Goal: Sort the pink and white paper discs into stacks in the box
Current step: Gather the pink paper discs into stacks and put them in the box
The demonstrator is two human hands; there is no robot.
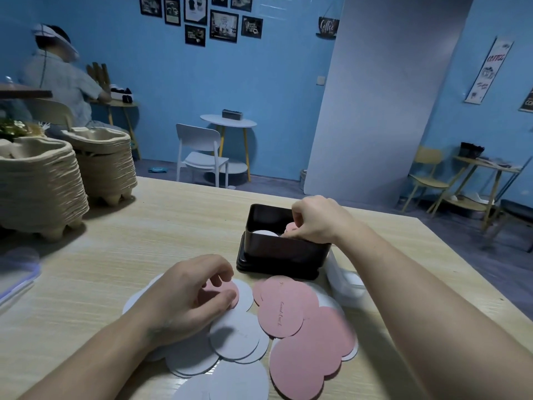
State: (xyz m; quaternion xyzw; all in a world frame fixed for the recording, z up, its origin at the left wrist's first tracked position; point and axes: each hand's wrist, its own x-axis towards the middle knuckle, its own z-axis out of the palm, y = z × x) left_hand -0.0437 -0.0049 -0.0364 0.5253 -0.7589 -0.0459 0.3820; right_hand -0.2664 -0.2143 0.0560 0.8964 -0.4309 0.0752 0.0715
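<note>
Pink disc (212,293) pinched in left hand (184,298)

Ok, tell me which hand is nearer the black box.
Right. The right hand dips into the black box, pinching a pink disc; the left hand pinches loose discs on the table before it.

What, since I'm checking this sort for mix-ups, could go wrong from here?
1. The right hand holds a pink disc inside the black box, right beside a white disc; it could land on the wrong stack.
2. The left hand pinches another pink disc lying on overlapping white discs; a white one might lift along with it.
</note>
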